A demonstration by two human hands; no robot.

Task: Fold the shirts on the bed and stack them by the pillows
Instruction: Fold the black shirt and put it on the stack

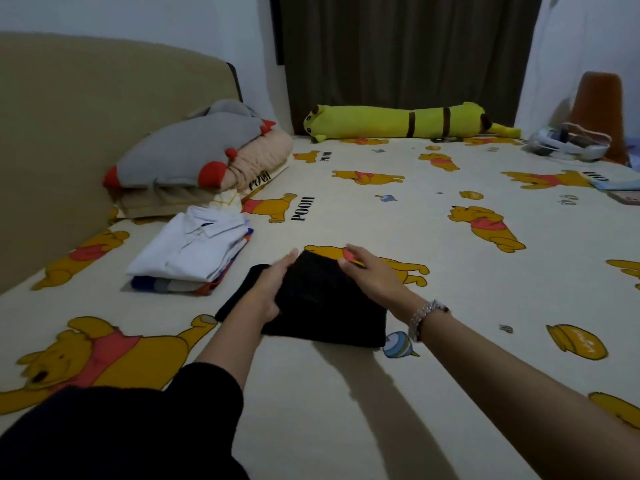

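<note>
A black shirt (322, 306), folded into a compact block, lies on the bed in front of me. My left hand (273, 289) lies on its left side, fingers stretched along the fabric and thumb by the lower edge. My right hand (370, 271) rests on the far right corner with fingers fairly straight. Left of it stands a stack of folded shirts (190, 254), a white collared one on top, close to the pillows (194, 157) at the headboard.
The bed sheet (381, 209) carries yellow bear prints. A long yellow plush (408, 121) lies along the far edge under a dark curtain. At the far right sit a white bag (568, 142), an orange cone-shaped thing (601, 109) and a light blue cloth (620, 183).
</note>
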